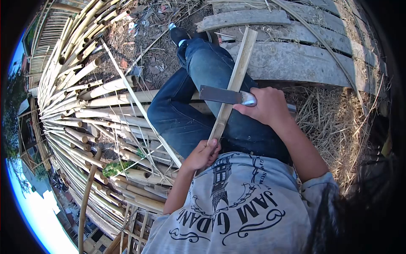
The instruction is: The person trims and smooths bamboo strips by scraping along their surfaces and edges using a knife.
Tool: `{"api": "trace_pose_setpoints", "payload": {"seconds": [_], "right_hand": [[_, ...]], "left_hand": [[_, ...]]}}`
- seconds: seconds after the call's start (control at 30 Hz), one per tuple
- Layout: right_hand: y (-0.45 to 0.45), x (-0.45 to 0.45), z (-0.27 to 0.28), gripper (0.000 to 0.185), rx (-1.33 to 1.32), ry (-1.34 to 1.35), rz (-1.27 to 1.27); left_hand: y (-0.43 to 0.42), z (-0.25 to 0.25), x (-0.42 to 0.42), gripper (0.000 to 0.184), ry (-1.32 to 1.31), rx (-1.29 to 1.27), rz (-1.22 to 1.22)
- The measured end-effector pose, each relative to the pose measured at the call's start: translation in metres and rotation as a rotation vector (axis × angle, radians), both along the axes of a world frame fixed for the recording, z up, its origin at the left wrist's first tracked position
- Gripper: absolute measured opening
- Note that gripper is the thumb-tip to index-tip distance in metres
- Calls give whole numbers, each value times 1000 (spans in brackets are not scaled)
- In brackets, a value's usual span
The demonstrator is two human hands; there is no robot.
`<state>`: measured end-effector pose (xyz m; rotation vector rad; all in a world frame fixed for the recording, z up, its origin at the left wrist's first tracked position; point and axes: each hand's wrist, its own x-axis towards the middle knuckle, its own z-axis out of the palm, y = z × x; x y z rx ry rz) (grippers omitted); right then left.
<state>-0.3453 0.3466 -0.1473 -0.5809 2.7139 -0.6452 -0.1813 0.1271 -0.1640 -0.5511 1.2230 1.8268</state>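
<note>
A split bamboo strip [240, 63] slants across my jeans-clad legs, its near end close to my shirt. Around that lower end my left hand [205, 154] is closed, thumb on top. My right hand [267, 105] grips the handle of a broad-bladed knife [220, 94], whose end shows past the fist. The dark blade points left and crosses over the strip at about its middle; whether it touches the bamboo I cannot tell.
Many cut bamboo poles [114, 112] lie fanned out at the left. A thin strip [139, 103] leans across them. Weathered planks [292, 63] are at the upper right, with a loose slat [245, 19] on top. Dry straw and shavings [327, 127] cover the ground on the right.
</note>
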Motion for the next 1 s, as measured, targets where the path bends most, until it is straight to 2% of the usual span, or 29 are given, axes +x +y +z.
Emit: {"api": "trace_pose_setpoints", "payload": {"seconds": [0.4,0.5,0.6,0.83,0.87,1.0], "right_hand": [[-13,7,0,74,118,42,30],[-13,7,0,73,119,46,18],[-14,5,-5,71,125,31,-31],[-19,8,0,70,142,16,-29],[-19,9,0,70,143,-7,-53],[-18,7,-5,71,112,-4,-161]], "left_hand": [[-6,-1,27,43,131,-80,22],[-10,6,35,43,95,-118,16],[-21,9,61,42,153,-201,-16],[-34,16,109,40,81,-296,-20],[-35,17,115,40,20,-302,-40],[-35,22,151,40,61,-354,12]]}}
